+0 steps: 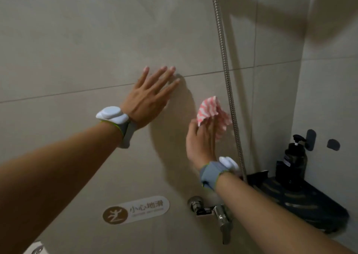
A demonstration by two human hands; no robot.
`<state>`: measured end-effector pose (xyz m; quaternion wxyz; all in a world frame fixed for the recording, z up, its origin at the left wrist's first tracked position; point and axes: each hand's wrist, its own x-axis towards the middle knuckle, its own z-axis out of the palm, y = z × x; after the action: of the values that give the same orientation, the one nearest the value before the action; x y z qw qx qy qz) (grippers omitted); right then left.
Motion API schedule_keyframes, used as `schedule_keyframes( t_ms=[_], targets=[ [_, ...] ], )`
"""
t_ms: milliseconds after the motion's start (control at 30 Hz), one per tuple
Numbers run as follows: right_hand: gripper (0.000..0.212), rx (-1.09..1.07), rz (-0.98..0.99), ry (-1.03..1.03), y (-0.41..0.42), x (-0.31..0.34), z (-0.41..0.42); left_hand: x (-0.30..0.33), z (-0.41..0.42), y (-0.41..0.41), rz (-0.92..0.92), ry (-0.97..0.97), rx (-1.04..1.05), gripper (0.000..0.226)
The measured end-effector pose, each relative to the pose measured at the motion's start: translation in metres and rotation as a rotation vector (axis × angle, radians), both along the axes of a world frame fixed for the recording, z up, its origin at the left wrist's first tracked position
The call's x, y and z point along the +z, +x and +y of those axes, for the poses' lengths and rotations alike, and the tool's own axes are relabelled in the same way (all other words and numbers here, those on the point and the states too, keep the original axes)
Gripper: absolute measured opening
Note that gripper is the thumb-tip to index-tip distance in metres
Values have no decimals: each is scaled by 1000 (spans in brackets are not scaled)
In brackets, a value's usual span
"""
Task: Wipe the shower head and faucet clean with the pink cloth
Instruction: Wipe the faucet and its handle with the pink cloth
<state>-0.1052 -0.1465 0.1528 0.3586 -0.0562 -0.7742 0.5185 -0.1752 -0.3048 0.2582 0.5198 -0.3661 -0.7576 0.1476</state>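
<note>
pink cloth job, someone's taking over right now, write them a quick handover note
Left hand: open, fingers spread flat on the wall tile.
Right hand: holds the pink cloth up beside the shower hose, not touching it.
Faucet: low on the wall, under the right forearm, cloth not on it.
Shower head: out of view above.
Done: cannot tell.
Left: wipe shower head and faucet.

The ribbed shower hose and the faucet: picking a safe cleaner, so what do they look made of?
Ribbed silver shower hose: likely metal, dull steel finish, with spiral ridges. Shiny chrome faucet: apparently polished chrome-plated metal, mirror-like glints; base metal unclear.
</note>
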Motion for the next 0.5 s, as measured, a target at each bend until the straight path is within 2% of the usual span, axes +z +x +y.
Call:
schedule_keyframes(
  t_ms=[133, 233, 300, 400, 500],
  targets=[
    [62, -307, 44, 319, -44, 19, -8, 15, -15, -27, 72, -73, -34, 58],
    [67, -389, 9, 456, -60, 9, -24, 12, -21, -41, 149, -104, -51, 56],
    [66, -389, 37, 568, -63, -24, -44, 9, -20, -46, 200, -85, -69, 55],
    [64, -274, -8, 791, -54, -99, -78, 6, -20, -50, 237, -60, -99, 54],
    [71, -179, -99, 868, -38, -147, -88, 5, -20, -48, 255, -44, -123, 54]
  ],
)
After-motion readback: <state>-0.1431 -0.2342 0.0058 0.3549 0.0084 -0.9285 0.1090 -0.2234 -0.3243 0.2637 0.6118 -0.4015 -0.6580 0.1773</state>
